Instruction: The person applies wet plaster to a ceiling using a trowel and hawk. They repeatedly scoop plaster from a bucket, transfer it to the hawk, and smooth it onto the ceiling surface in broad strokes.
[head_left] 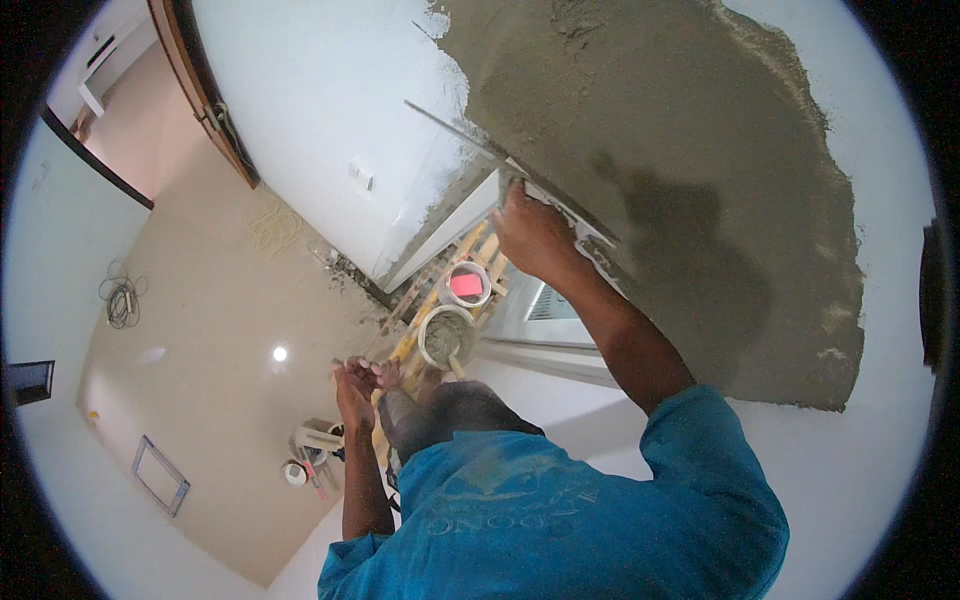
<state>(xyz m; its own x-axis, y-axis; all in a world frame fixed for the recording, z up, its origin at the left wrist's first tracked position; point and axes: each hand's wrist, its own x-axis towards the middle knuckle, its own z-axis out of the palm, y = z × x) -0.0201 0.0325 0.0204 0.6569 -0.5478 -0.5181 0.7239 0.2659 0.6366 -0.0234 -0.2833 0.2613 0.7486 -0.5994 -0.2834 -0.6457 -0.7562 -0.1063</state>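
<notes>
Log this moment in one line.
Right hand: at long thin strip by grey plaster | Left hand: lowered, nothing visible in it | Nearby: grey-mix bucket, bucket holding pink block

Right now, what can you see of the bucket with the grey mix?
The mix bucket is round, pale and plastic-looking, open at the top. Inside is thick grey mix, and a yellowish handle sticks out over the rim nearest the wearer. It looks upright, among wooden slats, next to a smaller white tub with a pink block in it; whether they touch is unclear. Neither the left hand nor the right hand touches it. Its base is hidden.
</notes>
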